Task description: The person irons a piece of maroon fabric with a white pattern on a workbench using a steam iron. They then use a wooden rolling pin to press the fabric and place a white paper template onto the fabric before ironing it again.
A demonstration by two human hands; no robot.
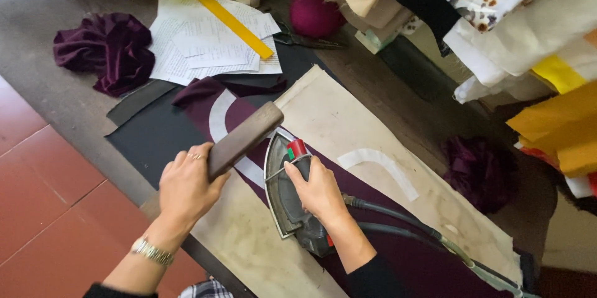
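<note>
Two hands at work over dark plum fabric (385, 211) spread on a stained pressing cloth (336, 117) across the desk (68, 99). Left hand (185, 186) wrapped shut around one end of a brown wooden block (242, 138), angled over a white curved interfacing strip (219, 117), seemingly to press it flat. Right hand (318, 190) closed on the handle of a steam iron (287, 201), sole on the fabric just beside the block, hose (423, 232) trailing right. Second white strip (379, 167) lying apart on the cloth.

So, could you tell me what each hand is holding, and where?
The left hand grips one end of a wooden block. The right hand holds the iron by its handle.
</note>
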